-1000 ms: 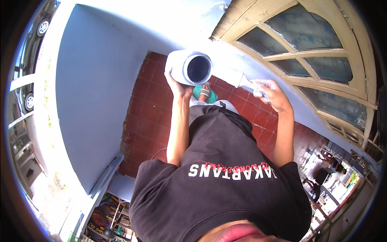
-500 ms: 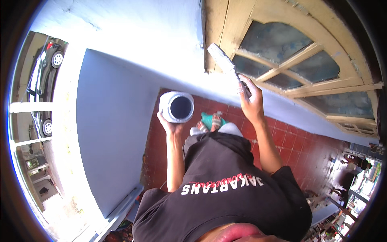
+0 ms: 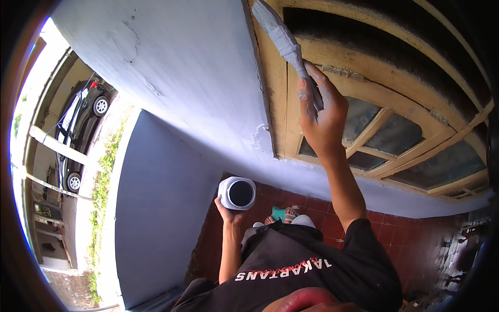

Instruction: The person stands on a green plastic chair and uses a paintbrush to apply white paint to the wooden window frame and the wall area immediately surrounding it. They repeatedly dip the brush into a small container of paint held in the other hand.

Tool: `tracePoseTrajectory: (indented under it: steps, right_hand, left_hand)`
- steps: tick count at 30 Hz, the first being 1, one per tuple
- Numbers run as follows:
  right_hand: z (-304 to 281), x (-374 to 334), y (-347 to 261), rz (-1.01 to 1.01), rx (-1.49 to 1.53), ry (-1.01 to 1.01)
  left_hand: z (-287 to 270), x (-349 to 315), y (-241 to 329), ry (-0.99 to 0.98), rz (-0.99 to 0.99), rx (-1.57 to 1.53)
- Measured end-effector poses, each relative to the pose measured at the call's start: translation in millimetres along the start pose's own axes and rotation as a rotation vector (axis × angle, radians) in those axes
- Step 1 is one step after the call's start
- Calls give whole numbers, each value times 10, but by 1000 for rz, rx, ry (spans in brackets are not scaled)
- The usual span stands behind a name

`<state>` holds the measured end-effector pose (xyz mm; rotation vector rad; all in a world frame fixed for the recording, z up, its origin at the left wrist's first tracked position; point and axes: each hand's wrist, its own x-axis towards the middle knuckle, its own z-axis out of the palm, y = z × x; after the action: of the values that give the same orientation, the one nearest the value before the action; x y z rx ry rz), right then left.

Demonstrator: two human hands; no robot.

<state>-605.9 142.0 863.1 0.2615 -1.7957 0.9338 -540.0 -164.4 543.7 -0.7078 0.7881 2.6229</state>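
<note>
Right hand [image 3: 323,122] raised, fingers [image 3: 306,101] clenched around paintbrush [image 3: 285,39], bristles above them against yellow window frame [image 3: 275,109] beside pale blue wall [image 3: 182,78]. Left hand [image 3: 228,213] low, fingers grasping white paint jar [image 3: 237,193] from beneath, over red tiled floor [image 3: 332,213].

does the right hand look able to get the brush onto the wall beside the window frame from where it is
Probably yes. The right hand holds the paintbrush raised, bristles already at the frame's edge where it meets the pale wall. Nothing lies between; the left hand holds the paint jar low.
</note>
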Motion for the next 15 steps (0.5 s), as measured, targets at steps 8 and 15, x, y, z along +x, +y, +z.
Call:
tracePoseTrajectory:
  steps: [8, 15]
  right_hand:
    - [201, 298, 3, -83, -62, 57]
    - [221, 131, 91, -60, -71, 46]
  left_hand:
    - [136, -57, -33, 29, 58, 34]
    - [144, -39, -14, 51, 45, 25]
